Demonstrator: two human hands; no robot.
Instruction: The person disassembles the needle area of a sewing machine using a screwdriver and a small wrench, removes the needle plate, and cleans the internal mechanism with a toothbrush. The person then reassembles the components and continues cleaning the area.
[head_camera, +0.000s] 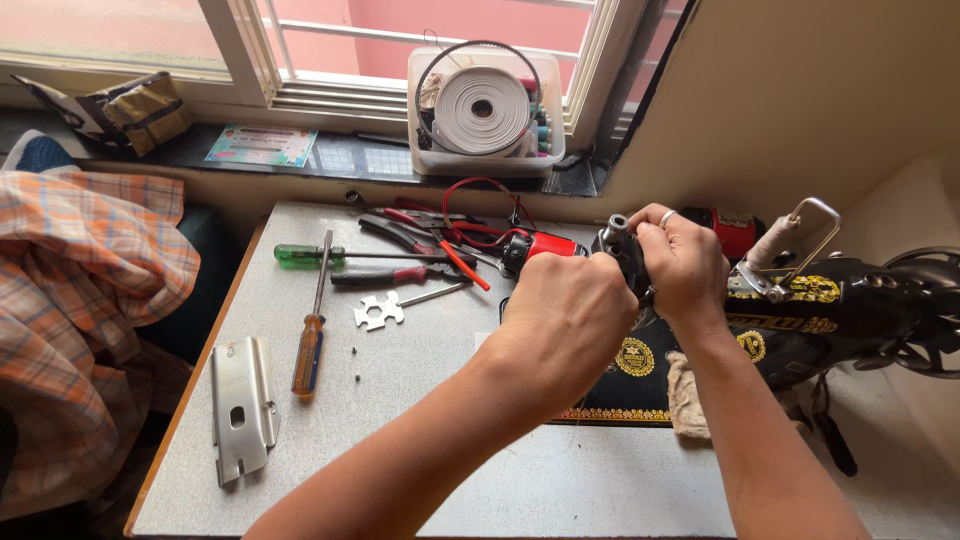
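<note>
Both hands, left and right, clamped on head end of black sewing machine at counter right side; slip risk: knuckles striking metal, tiny loose screws just left of grip rolling off.

Home repair corner: sewing machine, screwdrivers and pliers on a window-side table.
</note>
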